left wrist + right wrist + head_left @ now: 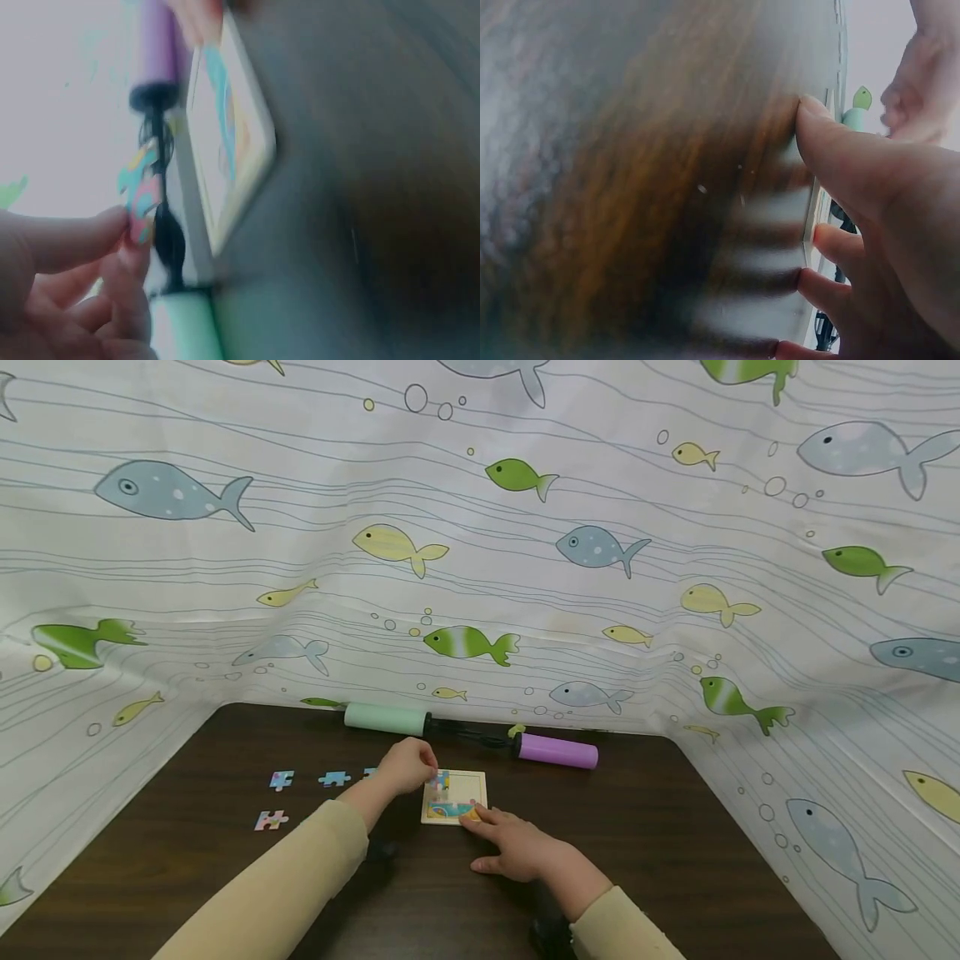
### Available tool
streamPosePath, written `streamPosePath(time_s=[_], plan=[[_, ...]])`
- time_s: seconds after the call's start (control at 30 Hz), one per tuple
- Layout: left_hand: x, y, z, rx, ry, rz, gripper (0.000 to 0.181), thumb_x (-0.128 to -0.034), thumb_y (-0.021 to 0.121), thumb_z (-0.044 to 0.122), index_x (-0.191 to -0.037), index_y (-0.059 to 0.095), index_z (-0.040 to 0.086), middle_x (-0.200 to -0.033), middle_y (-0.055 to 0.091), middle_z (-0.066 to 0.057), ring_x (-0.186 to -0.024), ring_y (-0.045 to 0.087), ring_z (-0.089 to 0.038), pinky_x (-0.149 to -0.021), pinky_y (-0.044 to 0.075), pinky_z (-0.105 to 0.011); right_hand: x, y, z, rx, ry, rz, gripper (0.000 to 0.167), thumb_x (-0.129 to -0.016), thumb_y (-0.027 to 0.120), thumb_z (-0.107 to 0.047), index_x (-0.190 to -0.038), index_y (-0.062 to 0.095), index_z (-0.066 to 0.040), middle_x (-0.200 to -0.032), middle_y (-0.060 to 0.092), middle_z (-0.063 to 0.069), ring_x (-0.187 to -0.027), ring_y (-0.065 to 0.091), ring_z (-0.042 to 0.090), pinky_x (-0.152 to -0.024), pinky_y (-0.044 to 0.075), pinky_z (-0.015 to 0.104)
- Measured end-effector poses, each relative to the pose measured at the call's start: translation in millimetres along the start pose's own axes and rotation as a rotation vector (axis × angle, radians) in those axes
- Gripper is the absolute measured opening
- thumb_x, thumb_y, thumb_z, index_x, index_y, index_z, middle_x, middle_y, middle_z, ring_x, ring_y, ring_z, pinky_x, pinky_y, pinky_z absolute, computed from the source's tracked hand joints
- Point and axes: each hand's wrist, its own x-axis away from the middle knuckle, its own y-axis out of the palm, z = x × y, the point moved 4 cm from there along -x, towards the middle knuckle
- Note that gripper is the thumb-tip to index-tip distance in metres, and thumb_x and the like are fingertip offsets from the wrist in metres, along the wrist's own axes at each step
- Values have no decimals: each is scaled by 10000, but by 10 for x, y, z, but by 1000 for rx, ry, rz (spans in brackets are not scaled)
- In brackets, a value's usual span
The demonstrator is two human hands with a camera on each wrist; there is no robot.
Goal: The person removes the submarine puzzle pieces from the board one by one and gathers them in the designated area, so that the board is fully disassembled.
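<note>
My left hand (406,767) is above the left side of a square puzzle tray (470,784). Between its thumb and fingertips it pinches a colourful jigsaw piece (141,191), blurred in the left wrist view and raised off the tray. Several pieces lie inside the tray along its left side and front, partly hidden by the hands. My right hand (517,843) rests with fingers spread at the tray's front right corner. In the right wrist view, a finger (836,244) touches the tray's edge, and the thumb (821,124) reaches down to the table.
Loose jigsaw pieces lie to the left: a blue one (282,780), another blue one (334,779), a pink one (271,820), and one partly behind the left hand. A mint-green pump (386,719) and a purple pump (558,751) lie at the back, before a fish-patterned curtain (480,568).
</note>
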Motion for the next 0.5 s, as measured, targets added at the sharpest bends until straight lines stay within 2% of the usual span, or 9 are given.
streamPosePath(time_s=[0.13,0.23,0.43,0.5], plan=[[105,-214,-190,-31,-8,-51,99,-847,678,-5,-780,658,65,-748,592,-37,-682,514,-205,-602,430,-347,1,-3,1,4,8,-1,680,-925,635,-486,-1531,362,-342,-1611,237,-18,-1434,271,331,-1060,314,570],[199,-323,-332,-35,-27,-90,117,-815,665,-39,-752,647,59,-743,591,-43,-680,497,-206,-596,412,-340,6,-5,4,9,8,3,682,-925,635,-486,-1532,360,-341,-1611,235,-16,-1434,270,334,-1057,314,577],[395,-404,-537,-59,-52,-188,172,-813,611,-91,-713,652,43,-713,582,-46,-616,464,-184,-553,376,-312,8,-4,0,15,-3,7,686,-927,628,-493,-1536,352,-340,-1614,229,-13,-1432,271,339,-1054,312,587],[435,-408,-586,-66,-63,-199,188,-818,593,-96,-705,659,40,-697,578,-45,-596,453,-172,-540,373,-304,6,0,-5,18,-8,8,687,-927,629,-492,-1536,352,-338,-1614,229,-11,-1430,274,340,-1054,313,585]])
